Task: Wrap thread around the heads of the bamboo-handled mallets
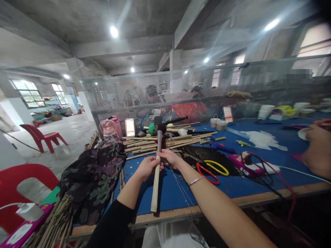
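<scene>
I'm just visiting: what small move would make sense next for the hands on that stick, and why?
Probably a slight turn of the pale stick between the fingers, I'd judge. The left hand and right hand meet on it near where its grey upper part begins, and their fingers partly cover that spot, so turning might show more.

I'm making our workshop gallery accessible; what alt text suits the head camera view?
A person's left hand and right hand hold a pale stick with a grey upper part over a blue table. Thin sticks lie beyond, dark patterned cloth at left, red-and-yellow-handled scissors at right.
</scene>
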### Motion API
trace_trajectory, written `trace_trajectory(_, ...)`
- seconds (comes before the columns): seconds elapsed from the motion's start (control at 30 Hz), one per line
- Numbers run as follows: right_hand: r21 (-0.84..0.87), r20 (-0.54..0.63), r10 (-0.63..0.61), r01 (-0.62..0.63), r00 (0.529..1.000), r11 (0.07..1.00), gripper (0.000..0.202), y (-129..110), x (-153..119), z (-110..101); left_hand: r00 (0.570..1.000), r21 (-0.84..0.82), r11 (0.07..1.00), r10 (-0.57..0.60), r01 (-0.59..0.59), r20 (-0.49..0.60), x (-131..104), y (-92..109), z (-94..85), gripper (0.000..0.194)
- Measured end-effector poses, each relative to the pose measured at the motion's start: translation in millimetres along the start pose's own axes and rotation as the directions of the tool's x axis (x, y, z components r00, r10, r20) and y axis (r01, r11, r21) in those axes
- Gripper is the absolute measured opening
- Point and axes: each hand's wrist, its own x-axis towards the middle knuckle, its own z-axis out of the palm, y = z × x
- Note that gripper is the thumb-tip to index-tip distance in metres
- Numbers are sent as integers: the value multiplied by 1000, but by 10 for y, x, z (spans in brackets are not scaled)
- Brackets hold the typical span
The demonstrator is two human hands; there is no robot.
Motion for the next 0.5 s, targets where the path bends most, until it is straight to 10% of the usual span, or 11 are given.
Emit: trace_trajectory(0.5,-490,-162,-242,134,957,861,20,-53,-85,67,969,179,983,81,-39,-233,34,71,-54,19)
